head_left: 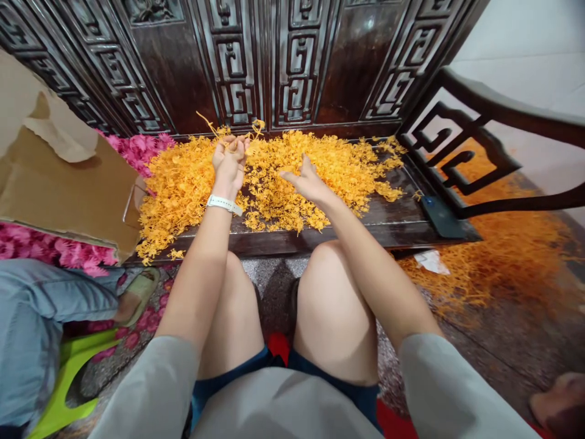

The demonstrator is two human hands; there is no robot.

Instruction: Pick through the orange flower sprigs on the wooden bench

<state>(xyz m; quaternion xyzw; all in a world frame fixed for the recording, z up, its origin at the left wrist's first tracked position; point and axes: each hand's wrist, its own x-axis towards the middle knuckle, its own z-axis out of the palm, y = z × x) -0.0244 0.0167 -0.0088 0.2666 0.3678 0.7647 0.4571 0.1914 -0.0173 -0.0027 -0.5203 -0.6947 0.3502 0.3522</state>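
Left hand [231,157]: curling inward over the left-centre part of the pile, thumb and fingers closing together on a yellow-orange sprig [208,124].
Sprig: sitting in the left fingertips, thin stem poking out toward the far left; a looped piece [258,126] showing just right of the fingers, joined to the sprig or separate, cannot tell.
Right hand [309,182]: opening wide, thumb and fingers standing apart, holding nothing visible; reaching over the middle of the pile, touching or only hovering, cannot tell.
Pile of yellow-orange flowers [178,177]: spreading left to right along the bench seat, thinning toward the right and showing dark wood between the two hands.
Dark wooden bench [393,213]: running across the far side of both knees, backing onto carved panels [361,73].
Watch [225,205]: circling the left wrist, pale strap.
Bench, right end: bearing a dark flat object [442,217] near the armrest [525,116].
Floor, right: carrying a loose orange heap [507,262].
Far left: cardboard box [59,189] standing beside the pile, pink flowers [141,149] showing behind.
Near left: co-worker's leg [68,292] in blue jeans extending toward the box.
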